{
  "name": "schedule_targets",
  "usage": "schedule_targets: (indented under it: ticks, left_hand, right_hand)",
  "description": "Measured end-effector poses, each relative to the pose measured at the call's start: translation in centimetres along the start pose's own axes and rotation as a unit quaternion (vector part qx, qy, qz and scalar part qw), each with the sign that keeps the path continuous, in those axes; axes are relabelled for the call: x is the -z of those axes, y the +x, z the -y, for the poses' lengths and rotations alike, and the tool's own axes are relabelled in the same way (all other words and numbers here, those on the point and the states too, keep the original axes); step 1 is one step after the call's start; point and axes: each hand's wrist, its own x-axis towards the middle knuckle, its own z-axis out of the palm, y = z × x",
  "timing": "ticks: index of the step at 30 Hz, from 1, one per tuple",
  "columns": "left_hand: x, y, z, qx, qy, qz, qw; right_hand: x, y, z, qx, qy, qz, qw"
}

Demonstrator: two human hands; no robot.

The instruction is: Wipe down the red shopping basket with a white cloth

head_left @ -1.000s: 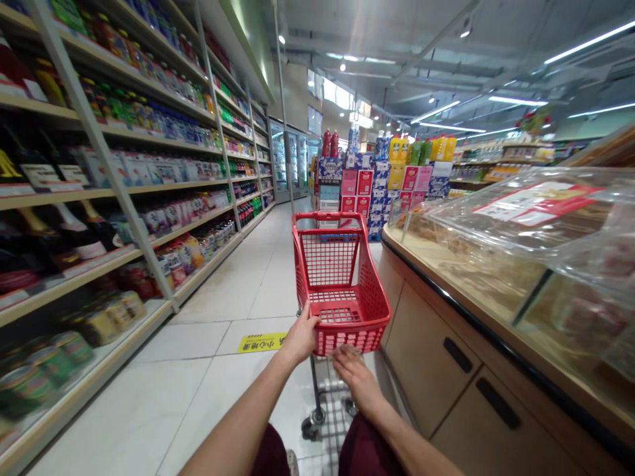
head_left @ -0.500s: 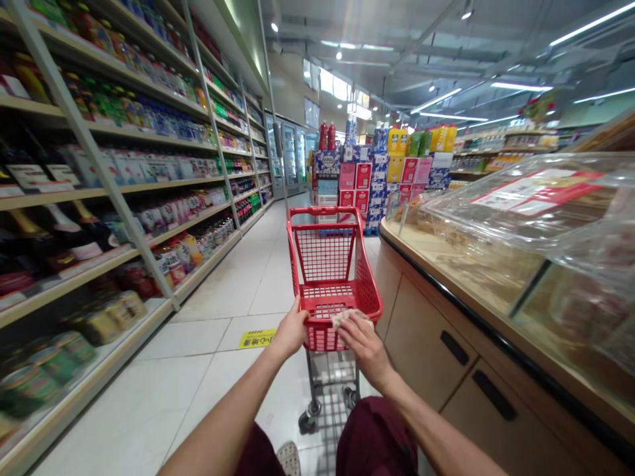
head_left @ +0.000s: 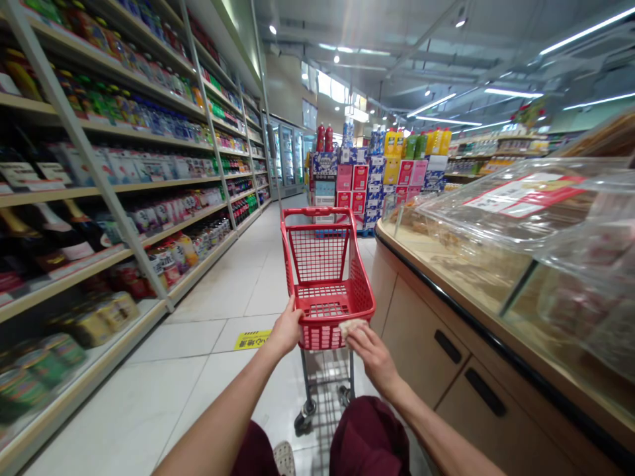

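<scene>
A red plastic shopping cart (head_left: 325, 301) stands on the floor right in front of me, its basket bare inside. My left hand (head_left: 288, 328) grips the near left corner of the basket rim, fingers curled around it. A crumpled pale cloth (head_left: 353, 325) is under the fingers of my right hand (head_left: 370, 354), which presses it on the near rim toward the right corner. Part of the cloth is hidden by those fingers. Below the basket show the cart's grey legs and a black caster wheel (head_left: 304, 418).
Tall shelves (head_left: 163, 172) of bottles and cans run along the left. A wooden counter (head_left: 426, 330) with clear covers (head_left: 501, 198) stands close on the right. Stacked drink cartons (head_left: 352, 188) stand ahead. A yellow sticker (head_left: 252, 340) lies on the tiled floor.
My right hand and the cloth have slid along the near rim to its right corner, and the hand has turned more sideways. My left hand keeps its hold on the left corner.
</scene>
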Motion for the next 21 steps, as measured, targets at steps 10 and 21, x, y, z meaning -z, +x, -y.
schedule_targets:
  ticks: [10,21]
  left_hand:
    - [0.1,-0.4,-0.1,-0.004,-0.019,-0.018,1.0]
    - [0.1,-0.6,0.1,-0.003,-0.036,-0.026,0.999]
  right_hand:
    - [-0.7,-3.2,-1.7,-0.083,0.039,0.02,0.996]
    - [1.0,-0.7,-1.6,-0.07,0.058,-0.058,0.994]
